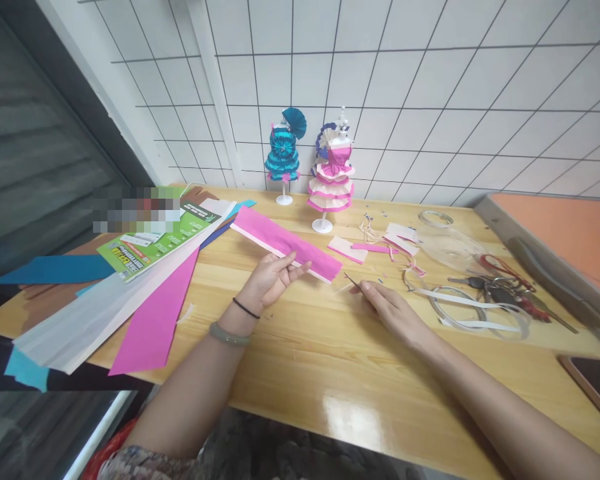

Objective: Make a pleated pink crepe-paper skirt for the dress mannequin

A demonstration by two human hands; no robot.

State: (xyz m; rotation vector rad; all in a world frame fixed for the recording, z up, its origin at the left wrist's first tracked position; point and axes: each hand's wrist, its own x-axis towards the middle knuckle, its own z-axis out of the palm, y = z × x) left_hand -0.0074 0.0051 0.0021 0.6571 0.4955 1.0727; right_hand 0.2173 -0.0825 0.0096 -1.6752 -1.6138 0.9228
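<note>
My left hand (271, 278) pinches the near edge of a long strip of pink crepe paper with a white border (285, 242), which lies slanted on the wooden table (310, 347). The wrist carries a green bangle and a black band. My right hand (387, 303) rests on the table just right of the strip's end, fingers closed on a thin dark pointed tool (353, 281) that I cannot name.
Sheets of pink, white and blue paper (130, 300) and a green packet (160, 237) lie at the left. Two small mannequins in paper dresses, blue (283, 157) and pink (331, 175), stand at the tiled wall. Paper scraps, tape rings, keys (500, 287) and a phone (595, 383) lie at the right.
</note>
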